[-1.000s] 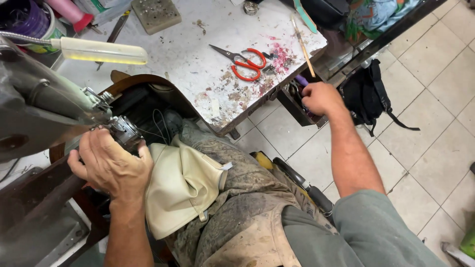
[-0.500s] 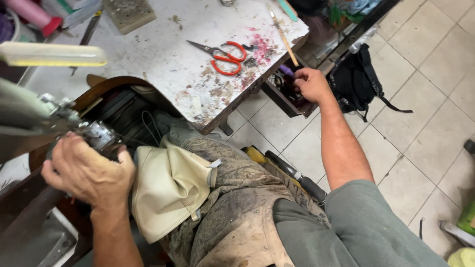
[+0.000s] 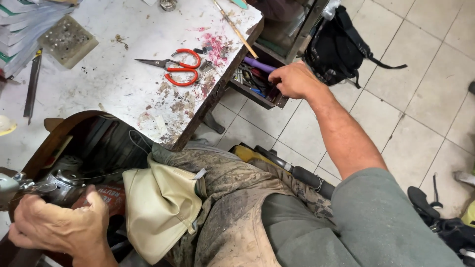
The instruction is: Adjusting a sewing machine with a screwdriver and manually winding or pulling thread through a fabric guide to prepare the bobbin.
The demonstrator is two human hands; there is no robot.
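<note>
Reaching into the open tool drawer [image 3: 257, 84] at two o'clock, your right hand [image 3: 294, 80] curls among tools, grasp hidden; your left hand [image 3: 54, 228] clamps the sewing-machine head [image 3: 59, 185] at eight o'clock.

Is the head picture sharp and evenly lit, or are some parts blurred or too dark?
Head view: mostly sharp and evenly lit; the scissors and the right hand at the drawer are crisp. The recess near the left hand is darker, and the floor tiles show soft glare.
</note>
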